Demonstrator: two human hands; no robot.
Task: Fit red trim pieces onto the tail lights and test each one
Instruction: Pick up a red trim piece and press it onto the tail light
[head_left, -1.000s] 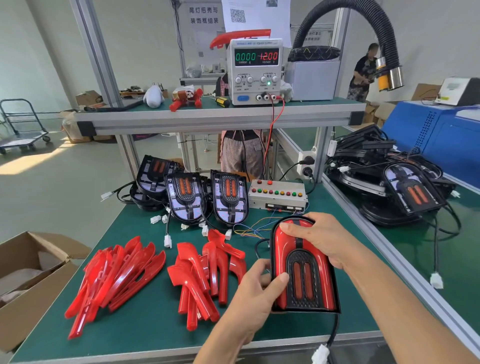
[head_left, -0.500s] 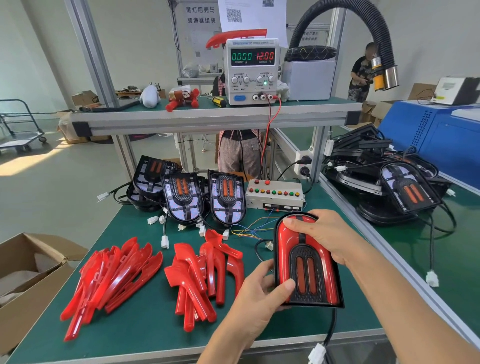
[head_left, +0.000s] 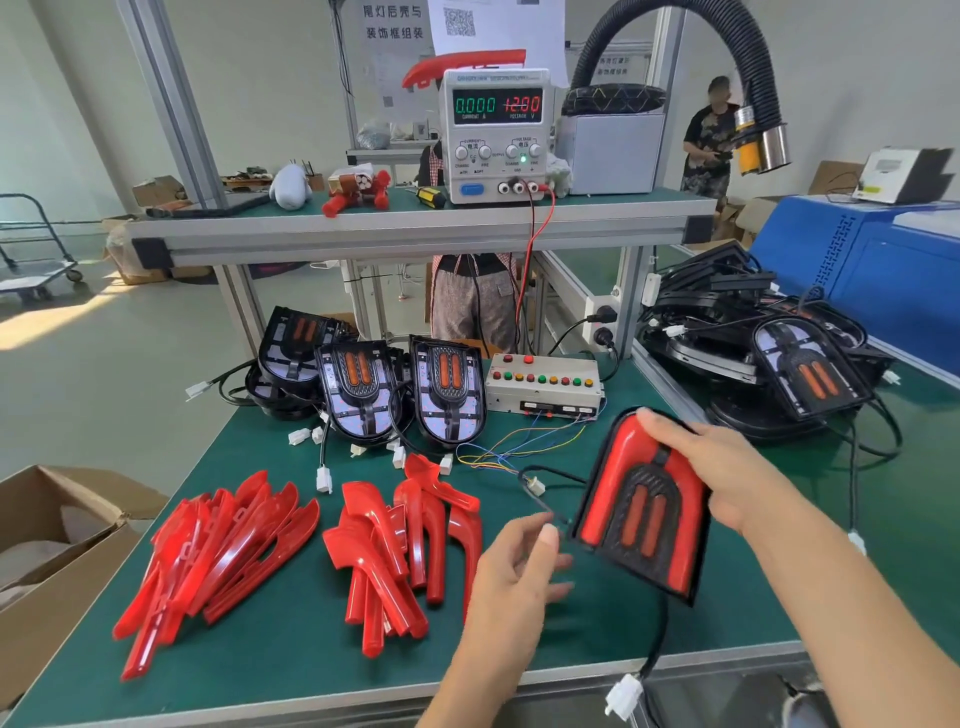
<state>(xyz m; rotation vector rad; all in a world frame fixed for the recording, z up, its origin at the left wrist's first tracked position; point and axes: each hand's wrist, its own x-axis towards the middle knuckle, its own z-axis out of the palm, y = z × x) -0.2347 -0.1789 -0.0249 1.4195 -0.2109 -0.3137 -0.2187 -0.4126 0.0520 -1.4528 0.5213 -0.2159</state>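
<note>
One tail light (head_left: 644, 512) already wears its red trim. The right hand (head_left: 722, 478) grips it by the top and far edge, tipped up just in front of the button box (head_left: 543, 384). The left hand (head_left: 519, 566) is loose and holds nothing, just beside the light's near corner. The light's white plug (head_left: 623, 696) hangs free off the counter (head_left: 291, 654), so I think the test is not done yet.

Left of the button box stand more tail lights (head_left: 405, 389) with no trim. In front of them lie two piles of red trim pieces (head_left: 306, 540), so lots of work is left.

The trim is smooth, shiny, curved plastic. The light's middle is black and bumpy, with two orange bars.
</note>
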